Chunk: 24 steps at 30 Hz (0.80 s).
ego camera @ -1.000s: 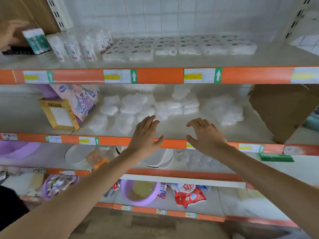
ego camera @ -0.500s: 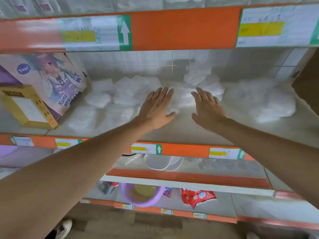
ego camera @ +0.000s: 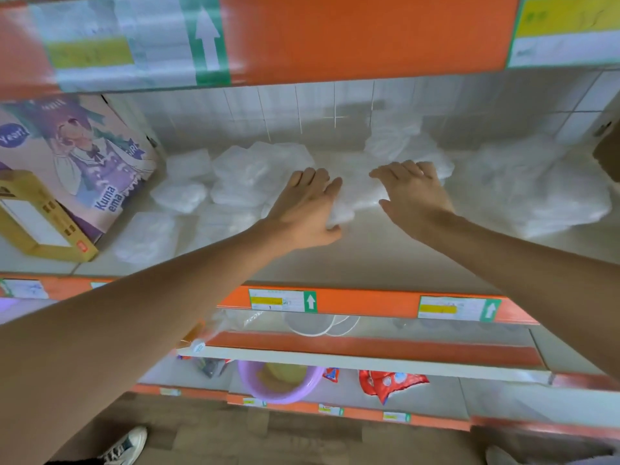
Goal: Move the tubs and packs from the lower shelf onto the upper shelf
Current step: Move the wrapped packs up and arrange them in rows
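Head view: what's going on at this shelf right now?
A person reaches both arms into the lower shelf. The left grip pinches the end of a white plastic-wrapped pack, thumb underneath; the right grip rests on its right side. It is not yet on the upper shelf. More white packs lie around it.

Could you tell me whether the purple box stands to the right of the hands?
No, the purple box stands at the left end of the shelf.

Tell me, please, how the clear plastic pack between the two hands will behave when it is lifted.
Probably floppy: the clear pack bulges and creases where the left hand pinches it. Likely light for its size, as it looks puffy. Its shiny film may be slippery.
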### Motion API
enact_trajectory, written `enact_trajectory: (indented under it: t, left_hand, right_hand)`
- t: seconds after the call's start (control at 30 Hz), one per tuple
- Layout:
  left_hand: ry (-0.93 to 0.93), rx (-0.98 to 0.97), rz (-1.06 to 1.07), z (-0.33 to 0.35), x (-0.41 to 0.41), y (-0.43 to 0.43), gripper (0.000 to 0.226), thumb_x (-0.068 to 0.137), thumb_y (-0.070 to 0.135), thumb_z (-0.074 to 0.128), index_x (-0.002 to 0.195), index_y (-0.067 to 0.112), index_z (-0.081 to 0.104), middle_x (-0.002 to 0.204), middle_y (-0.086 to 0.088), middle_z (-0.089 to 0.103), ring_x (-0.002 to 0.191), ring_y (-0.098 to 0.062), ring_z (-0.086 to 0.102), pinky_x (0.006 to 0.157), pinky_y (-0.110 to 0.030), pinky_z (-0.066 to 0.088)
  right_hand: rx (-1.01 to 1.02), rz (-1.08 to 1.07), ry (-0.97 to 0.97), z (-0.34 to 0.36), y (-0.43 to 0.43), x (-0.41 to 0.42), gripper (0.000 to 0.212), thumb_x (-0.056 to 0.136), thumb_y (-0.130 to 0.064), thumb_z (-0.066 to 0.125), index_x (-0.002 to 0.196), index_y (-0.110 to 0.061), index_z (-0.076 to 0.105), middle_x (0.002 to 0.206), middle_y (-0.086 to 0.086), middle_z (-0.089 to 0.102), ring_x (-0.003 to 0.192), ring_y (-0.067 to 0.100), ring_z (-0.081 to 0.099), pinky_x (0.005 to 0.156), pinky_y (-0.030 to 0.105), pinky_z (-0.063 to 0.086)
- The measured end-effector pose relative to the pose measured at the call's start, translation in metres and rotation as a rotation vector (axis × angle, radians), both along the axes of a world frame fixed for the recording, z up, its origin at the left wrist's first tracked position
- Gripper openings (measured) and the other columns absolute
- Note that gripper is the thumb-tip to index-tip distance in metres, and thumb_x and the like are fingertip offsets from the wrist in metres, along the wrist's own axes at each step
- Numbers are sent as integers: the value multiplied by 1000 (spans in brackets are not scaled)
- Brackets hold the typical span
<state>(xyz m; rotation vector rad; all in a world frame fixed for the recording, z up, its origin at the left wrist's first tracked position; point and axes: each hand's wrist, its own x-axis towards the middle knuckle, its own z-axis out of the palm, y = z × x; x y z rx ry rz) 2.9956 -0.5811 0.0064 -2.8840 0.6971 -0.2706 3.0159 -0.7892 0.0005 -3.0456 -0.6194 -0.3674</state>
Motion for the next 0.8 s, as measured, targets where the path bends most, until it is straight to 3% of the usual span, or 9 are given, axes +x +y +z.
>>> enact_trajectory:
  t: [0.13, 0.23, 0.37, 0.47, 0.63, 0.8]
  left_hand:
    - [16, -17, -59, 8, 4, 6, 60, 90, 40, 61, 139, 9, 48, 125, -16, 49, 114, -35, 46, 99, -39, 32]
    - [67, -94, -48, 15, 11, 8, 52, 95, 37, 61, 140, 15, 50, 125, -12, 48, 117, -31, 42, 99, -33, 26]
    - [175, -178, -52, 22, 22, 9, 52, 91, 38, 66, 132, 12, 50, 139, -8, 44, 136, -28, 32, 105, -30, 20]
    - [294, -237, 3, 21, 22, 6, 53, 90, 36, 67, 128, 9, 44, 132, -8, 53, 123, -29, 46, 93, -27, 29]
    - [362, -266, 37, 22, 21, 2, 53, 91, 33, 67, 131, 12, 40, 137, -5, 46, 127, -27, 39, 98, -27, 24]
    - [299, -322, 15, 25, 12, -6, 59, 86, 35, 72, 133, 14, 44, 140, -1, 49, 125, -25, 43, 97, -25, 25]
  right_hand:
    - [38, 25, 25, 11, -12, 1, 46, 93, -23, 62, 137, -15, 52, 130, 7, 51, 123, 27, 43, 106, 35, 25]
    - [129, 12, 76, 15, -15, 1, 42, 91, -27, 67, 131, -17, 57, 136, 6, 46, 127, 26, 40, 108, 36, 26]
    - [221, -44, 155, 15, -11, -1, 39, 95, -28, 61, 132, -22, 51, 143, 4, 46, 131, 26, 40, 109, 37, 27]
    - [199, -79, 137, 16, -9, -4, 40, 95, -30, 61, 132, -22, 49, 138, 5, 50, 128, 27, 43, 106, 38, 30]
    - [211, -95, 168, 20, -12, -11, 43, 94, -29, 63, 133, -19, 47, 139, 6, 46, 129, 28, 41, 107, 38, 30]
    - [194, -102, 200, 23, -22, -22, 58, 89, -31, 69, 138, -17, 42, 140, 6, 47, 127, 28, 43, 107, 38, 32]
